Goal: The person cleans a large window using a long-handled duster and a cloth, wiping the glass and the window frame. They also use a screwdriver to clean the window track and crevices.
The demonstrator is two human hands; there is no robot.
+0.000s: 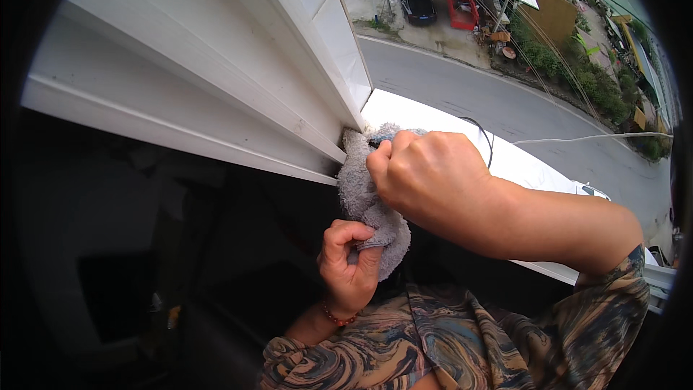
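Note:
A grey terry cloth (360,184) hangs over the inner corner of a white window frame (303,135), bunched against the foot of its upright profile. My right hand (433,170) is closed in a fist over the upper part of the cloth, at the sill. A small dark thing shows beside its thumb; what it is I cannot tell. Lower down, my left hand (349,260) pinches the cloth's hanging end between thumb and fingers. A red bead bracelet (338,318) circles the left wrist.
Outside, the white sill (411,108) carries a thin black cable (484,132). Beyond its edge is a drop to a road (433,84), with a black car (414,0) and a red vehicle (461,5) parked below. The room at left is dark.

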